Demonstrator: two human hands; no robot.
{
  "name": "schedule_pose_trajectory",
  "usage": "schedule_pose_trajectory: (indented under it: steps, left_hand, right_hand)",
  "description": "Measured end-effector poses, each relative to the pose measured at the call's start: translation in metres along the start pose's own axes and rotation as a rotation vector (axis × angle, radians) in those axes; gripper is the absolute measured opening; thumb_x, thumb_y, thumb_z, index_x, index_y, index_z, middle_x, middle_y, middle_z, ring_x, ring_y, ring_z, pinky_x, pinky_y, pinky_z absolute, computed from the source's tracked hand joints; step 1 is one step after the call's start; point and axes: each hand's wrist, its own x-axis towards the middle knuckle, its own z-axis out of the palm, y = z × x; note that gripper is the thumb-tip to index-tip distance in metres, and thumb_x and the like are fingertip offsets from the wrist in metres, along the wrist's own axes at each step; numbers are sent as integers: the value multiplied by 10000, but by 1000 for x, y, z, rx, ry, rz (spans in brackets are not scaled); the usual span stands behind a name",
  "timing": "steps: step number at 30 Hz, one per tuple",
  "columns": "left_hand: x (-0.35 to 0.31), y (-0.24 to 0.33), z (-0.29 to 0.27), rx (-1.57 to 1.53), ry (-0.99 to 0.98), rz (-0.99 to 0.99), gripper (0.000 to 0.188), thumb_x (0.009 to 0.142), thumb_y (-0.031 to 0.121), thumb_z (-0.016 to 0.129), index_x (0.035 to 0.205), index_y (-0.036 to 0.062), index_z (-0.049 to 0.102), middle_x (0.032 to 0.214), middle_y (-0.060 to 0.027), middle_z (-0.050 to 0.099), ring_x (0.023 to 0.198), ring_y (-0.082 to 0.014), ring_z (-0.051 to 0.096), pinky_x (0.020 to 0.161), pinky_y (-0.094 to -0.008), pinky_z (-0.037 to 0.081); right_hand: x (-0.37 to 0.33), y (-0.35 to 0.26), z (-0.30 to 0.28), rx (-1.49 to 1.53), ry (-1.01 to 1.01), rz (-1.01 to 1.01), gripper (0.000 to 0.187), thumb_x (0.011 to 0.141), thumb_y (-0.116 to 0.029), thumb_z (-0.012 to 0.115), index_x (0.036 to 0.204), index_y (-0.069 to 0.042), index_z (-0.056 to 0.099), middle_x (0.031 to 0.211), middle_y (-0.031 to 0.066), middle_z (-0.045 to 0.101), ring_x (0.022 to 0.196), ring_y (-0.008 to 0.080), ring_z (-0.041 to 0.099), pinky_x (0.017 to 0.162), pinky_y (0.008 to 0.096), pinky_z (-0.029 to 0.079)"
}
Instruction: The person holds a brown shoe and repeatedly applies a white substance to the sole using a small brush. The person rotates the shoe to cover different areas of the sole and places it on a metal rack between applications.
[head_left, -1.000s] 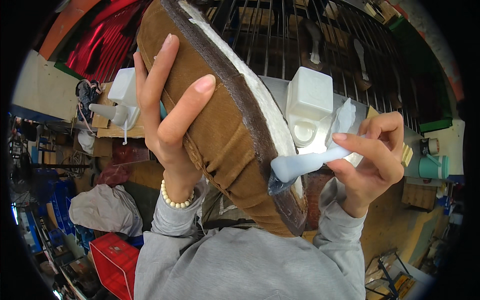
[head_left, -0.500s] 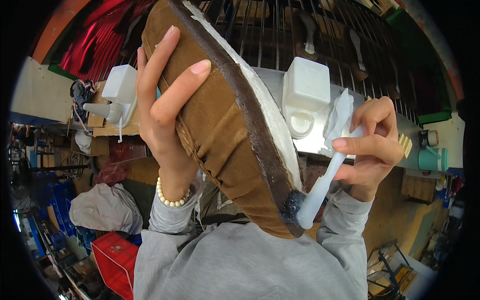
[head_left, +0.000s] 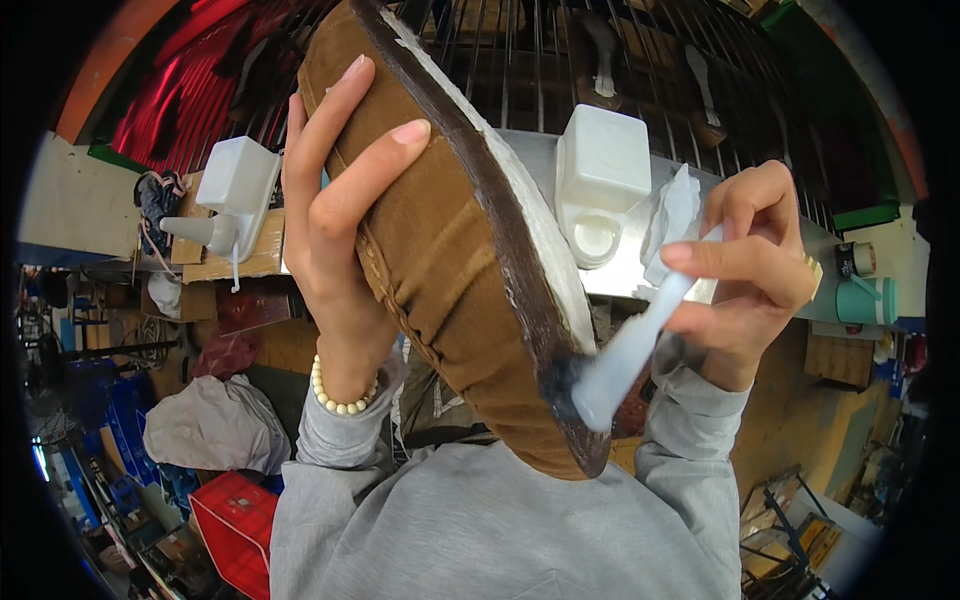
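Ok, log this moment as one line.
left hand: holds brown shoe | right hand: holds white-handled brush | bristles: against dark edge band, toward shoe's near end

1. The head view looks from the person's head, through the left of two fisheye cameras worn side by side.
2. It faces steeply down and forward, upright, over the grey top (head_left: 490, 530) at the near edge.
3. The left hand (head_left: 340, 240) and right hand (head_left: 745, 270) are close to the lens.
4. Beyond lie the bench (head_left: 618, 282) and, at the far edge, a barred rack (head_left: 520, 60).
5. Straight edges bend toward the dark rim.
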Motion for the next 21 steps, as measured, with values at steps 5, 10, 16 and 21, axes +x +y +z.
schedule_pose_trajectory:
  steps: [5,10,16,21]
  left_hand:
    - [-8,2,-1,-70,-39,-177,584,773,221,820,1284,101,564,1362,-174,597,1316,-363,538,1155,-595,343]
    - [-18,9,-1,-170,-73,-369,601,773,170,822,1311,82,570,1420,-170,556,1331,-343,522,1140,-482,377]
    - [-31,15,0,-399,-164,-584,621,746,40,826,1316,75,580,1475,-180,504,1348,-321,509,1106,-394,420]
    - [-43,24,9,-689,-192,-749,684,738,8,843,1350,67,543,1518,-190,449,1363,-278,497,1121,-370,417]
  right_hand:
    - [-2,7,1,147,-33,-81,556,409,-473,957,871,-189,835,822,-32,445,738,121,451,592,240,319]
    - [-3,9,4,168,-16,-93,552,417,-470,960,877,-191,835,816,-35,438,744,120,449,591,240,313]
    - [3,11,9,195,-23,-91,550,414,-451,965,884,-196,835,807,-41,436,736,118,441,589,245,298]
    - [10,10,21,238,-17,-103,543,407,-431,965,882,-201,835,789,-44,434,731,119,437,593,246,283]
